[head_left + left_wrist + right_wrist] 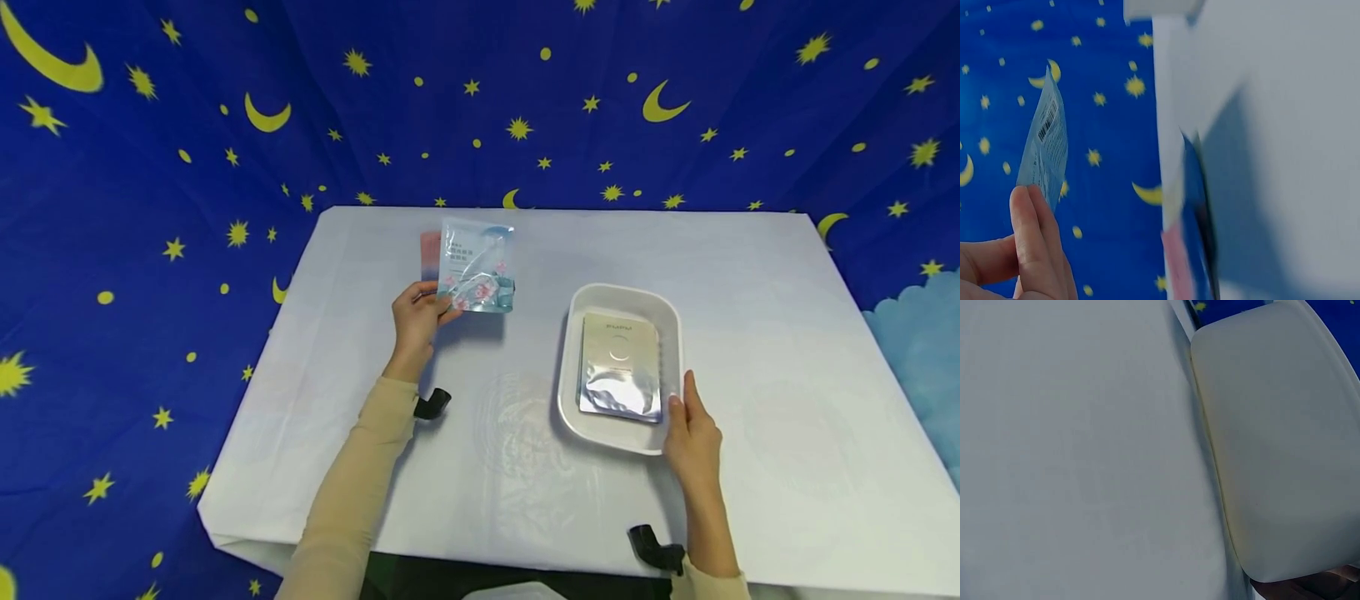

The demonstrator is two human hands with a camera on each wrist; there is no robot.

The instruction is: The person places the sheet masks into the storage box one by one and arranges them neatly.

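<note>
In the head view my left hand [422, 321] pinches a light-blue face mask sachet [476, 271] printed with pink flowers, held above the table with its front facing up. A pink and blue sachet [430, 254] peeks out behind its left side, mostly hidden. The left wrist view shows fingers [1032, 244] on a pale sachet [1049, 134] with a barcode, and blue and pink packets [1192, 231] seen edge-on to the right. My right hand [693, 442] grips the lower right rim of a white plastic tub [581, 304]. Inside lies a cream and silver face mask sachet [619, 367].
A white cloth covers the table [787, 375]. Behind it and at the left hangs a dark-blue curtain [450, 108] with yellow moons and stars. Black wrist mounts [433, 405] stick out from both forearms. The top of a pale object [517, 592] shows below the table's front edge.
</note>
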